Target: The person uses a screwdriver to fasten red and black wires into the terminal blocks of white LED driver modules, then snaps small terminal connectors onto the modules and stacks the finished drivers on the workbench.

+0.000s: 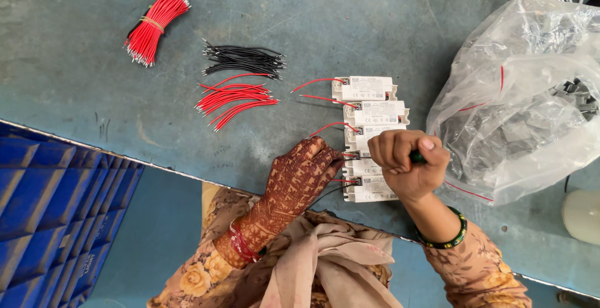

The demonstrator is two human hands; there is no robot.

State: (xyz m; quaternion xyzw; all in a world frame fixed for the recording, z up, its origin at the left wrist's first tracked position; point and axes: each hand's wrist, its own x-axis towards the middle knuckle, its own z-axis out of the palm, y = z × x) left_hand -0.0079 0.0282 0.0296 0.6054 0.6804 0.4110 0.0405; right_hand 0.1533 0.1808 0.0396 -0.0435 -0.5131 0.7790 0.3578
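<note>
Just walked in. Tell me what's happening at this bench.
A person is wiring a row of small white boxes on a grey-blue table. The left hand steadies a wire at one box; the right hand grips a green-handled tool against it. Loose red wires, black wires and a tied red bundle lie nearby, a clear plastic bag at right.

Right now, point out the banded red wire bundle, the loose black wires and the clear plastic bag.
banded red wire bundle point(155, 24), head view, on the band at its middle.
loose black wires point(244, 60), head view, mid-length of the pile.
clear plastic bag point(525, 89), head view, on its crumpled middle.
</note>
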